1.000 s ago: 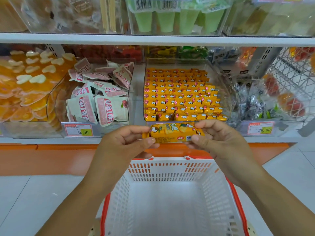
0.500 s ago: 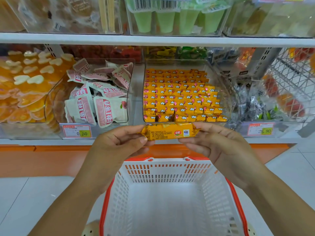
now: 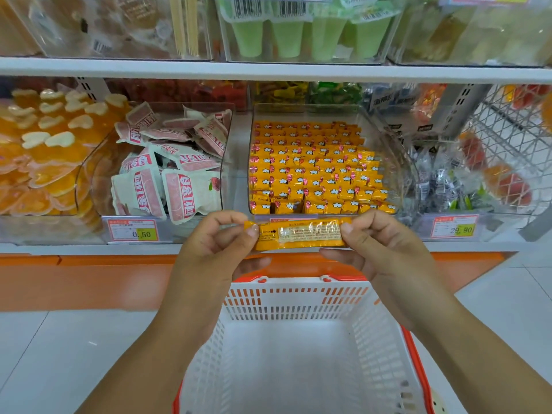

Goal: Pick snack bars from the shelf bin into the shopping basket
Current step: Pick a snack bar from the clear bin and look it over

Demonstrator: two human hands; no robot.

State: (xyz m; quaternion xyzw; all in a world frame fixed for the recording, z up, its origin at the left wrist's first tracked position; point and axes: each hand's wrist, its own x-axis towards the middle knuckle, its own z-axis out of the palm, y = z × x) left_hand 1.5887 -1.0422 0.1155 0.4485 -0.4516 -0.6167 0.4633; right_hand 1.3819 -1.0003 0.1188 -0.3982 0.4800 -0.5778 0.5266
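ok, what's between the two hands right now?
One orange bar, held crosswise: the left hand pinches one end, the right hand pinches the other. Nothing else is in the gap, as the head view shows.

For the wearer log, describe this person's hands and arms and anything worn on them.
The left hand and right hand are bare: no gloves, rings or watch in view. Both forearms show no sleeves down to the frame's edge. Nails are short and unpainted.
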